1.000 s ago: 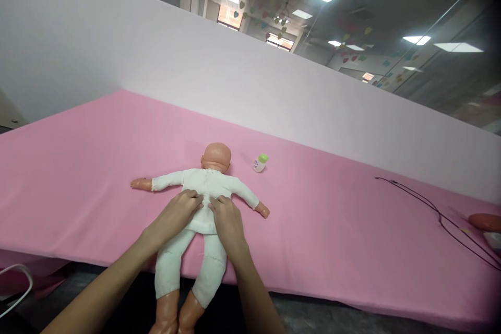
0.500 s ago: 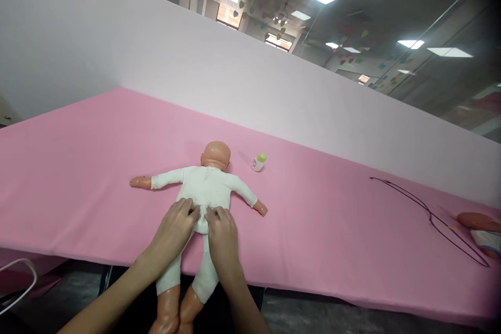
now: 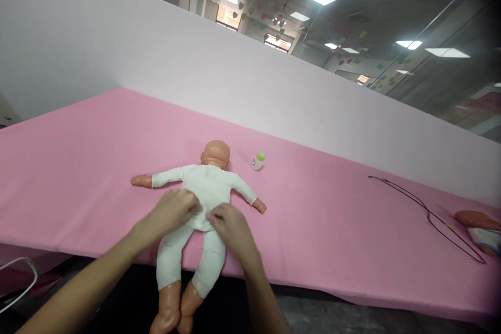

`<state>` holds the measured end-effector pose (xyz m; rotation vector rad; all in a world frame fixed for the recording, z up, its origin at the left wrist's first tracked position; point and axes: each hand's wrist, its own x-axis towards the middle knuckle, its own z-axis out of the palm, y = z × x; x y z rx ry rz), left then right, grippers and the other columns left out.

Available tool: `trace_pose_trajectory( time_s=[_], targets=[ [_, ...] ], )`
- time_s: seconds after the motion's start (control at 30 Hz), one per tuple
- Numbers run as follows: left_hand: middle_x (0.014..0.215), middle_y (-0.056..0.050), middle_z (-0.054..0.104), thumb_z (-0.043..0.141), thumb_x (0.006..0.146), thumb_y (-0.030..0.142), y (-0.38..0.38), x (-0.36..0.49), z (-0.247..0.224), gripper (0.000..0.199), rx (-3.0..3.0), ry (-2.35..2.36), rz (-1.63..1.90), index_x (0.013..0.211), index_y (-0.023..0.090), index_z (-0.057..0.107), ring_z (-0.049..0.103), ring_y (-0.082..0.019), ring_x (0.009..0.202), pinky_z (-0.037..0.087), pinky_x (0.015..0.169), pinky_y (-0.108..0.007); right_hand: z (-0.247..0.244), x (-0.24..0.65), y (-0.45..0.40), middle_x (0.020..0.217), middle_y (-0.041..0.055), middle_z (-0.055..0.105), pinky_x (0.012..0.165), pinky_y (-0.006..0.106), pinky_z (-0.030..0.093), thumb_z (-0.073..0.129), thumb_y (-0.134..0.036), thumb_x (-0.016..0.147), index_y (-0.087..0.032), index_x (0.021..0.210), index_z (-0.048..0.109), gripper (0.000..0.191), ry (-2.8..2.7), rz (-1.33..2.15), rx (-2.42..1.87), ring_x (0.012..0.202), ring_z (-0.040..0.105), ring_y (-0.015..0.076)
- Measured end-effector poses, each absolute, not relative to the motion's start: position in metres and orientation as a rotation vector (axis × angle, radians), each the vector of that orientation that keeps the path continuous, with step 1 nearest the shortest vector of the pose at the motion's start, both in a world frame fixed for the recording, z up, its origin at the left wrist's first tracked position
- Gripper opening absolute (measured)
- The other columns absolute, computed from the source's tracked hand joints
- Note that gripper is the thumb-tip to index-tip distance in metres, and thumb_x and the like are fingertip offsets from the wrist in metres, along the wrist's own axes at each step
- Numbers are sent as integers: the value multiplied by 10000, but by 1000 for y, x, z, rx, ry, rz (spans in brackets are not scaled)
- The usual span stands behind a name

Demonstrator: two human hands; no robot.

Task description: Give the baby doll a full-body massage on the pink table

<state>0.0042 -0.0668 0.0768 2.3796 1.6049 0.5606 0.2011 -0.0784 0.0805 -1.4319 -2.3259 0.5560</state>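
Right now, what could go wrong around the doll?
The doll's feet extend past the table's near edge, so a tug toward the person might drag it off. The small bottle sits near its head; if the doll is swung round, the bottle could get knocked over. The left hand and right hand are at its lower back; an uneven push might twist it.

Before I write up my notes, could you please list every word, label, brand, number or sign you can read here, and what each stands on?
No text is readable.
White bottle with a green cap: dark print on its side, too small and blurred to read.
Baby doll: no lettering visible.
Pink sheet: no lettering visible.
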Motion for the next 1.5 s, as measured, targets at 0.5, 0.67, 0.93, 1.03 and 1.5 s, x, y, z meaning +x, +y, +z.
trace_pose_trajectory(
  time_s=[0.5,0.67,0.93,1.03,1.5],
  targets=[
    [974,-162,735,453,1029,176,23,16,66,290,2323,1970,376,932,137,724,674,-296,877,425,741,-390,69,178,13,1030,139,747,851,377,457,505,-91,1029,-146,959,739,250,-2243,45,-1799,963,646,276],
    [1090,-183,686,377,1005,33,-14,15,80,340,2517,1829,489,980,95,710,616,-272,979,444,851,-380,77,184,-11,1197,158,693,932,377,470,548,-127,1037,-134,1131,719,195,-2212,40,-1671,1106,607,284],
    [927,-143,685,417,978,60,-24,28,79,321,2470,1882,327,898,110,724,640,-265,838,407,691,-367,65,166,-19,983,119,731,774,342,455,466,-82,1059,-162,960,726,289,-2301,87,-1809,885,651,247],
    [878,-127,693,397,998,58,-21,24,81,348,2543,1853,343,884,108,722,626,-243,808,404,721,-361,68,167,-15,981,119,745,760,331,446,467,-88,1061,-159,955,734,296,-2286,82,-1804,872,655,238],
    [923,-124,690,419,954,31,-54,31,66,333,2432,1779,499,804,190,670,639,-266,885,510,796,-395,67,168,-52,1011,95,742,792,334,465,472,-37,1030,-172,974,722,290,-2294,167,-1786,967,671,248]
  ],
)
